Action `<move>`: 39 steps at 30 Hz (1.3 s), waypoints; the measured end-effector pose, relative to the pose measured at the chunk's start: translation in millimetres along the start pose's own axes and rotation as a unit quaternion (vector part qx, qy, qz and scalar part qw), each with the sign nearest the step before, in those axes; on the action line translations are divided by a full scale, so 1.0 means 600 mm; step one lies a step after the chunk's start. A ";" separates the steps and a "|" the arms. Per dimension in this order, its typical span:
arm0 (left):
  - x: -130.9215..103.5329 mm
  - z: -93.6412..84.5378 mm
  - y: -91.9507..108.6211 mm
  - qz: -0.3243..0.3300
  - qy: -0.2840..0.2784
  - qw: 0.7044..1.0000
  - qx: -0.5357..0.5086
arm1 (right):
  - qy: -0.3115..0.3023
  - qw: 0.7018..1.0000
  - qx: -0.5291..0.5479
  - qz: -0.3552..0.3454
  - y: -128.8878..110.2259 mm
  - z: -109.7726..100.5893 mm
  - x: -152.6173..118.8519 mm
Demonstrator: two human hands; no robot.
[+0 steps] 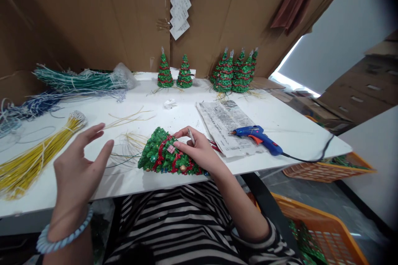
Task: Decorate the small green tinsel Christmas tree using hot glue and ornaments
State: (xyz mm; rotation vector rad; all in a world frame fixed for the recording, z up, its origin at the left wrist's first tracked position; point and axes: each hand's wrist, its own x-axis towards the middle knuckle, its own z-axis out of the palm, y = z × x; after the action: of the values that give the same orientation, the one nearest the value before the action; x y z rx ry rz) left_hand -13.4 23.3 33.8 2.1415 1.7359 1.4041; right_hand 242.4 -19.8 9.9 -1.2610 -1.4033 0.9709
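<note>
A green tree figurine with red garland lies on its side near the table's front edge, its wide base to the left. My right hand rests on it with fingers curled; a thin whitish stick-like tool shows between the fingers. To the left, my left hand is raised with thumb and fingers apart, holding nothing. Thin yellow and green wires lie between my left hand and the tree. A blue glue gun lies partly on a folded newspaper to the right.
Upright trees stand along the back, several more grouped at right. Bundles of yellow wire and green wire lie left. The glue gun's cord runs off the right edge. Orange crates stand below at right.
</note>
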 end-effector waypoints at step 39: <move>-0.074 0.051 0.071 -0.031 -0.132 0.950 -0.282 | 0.004 0.983 -0.125 -0.132 -0.025 0.006 -0.027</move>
State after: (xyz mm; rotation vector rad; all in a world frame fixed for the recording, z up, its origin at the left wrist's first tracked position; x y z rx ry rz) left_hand 40.6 -13.7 12.3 1.8338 1.1207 1.3143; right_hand 235.3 -37.7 21.6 -1.2165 -1.6765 0.6221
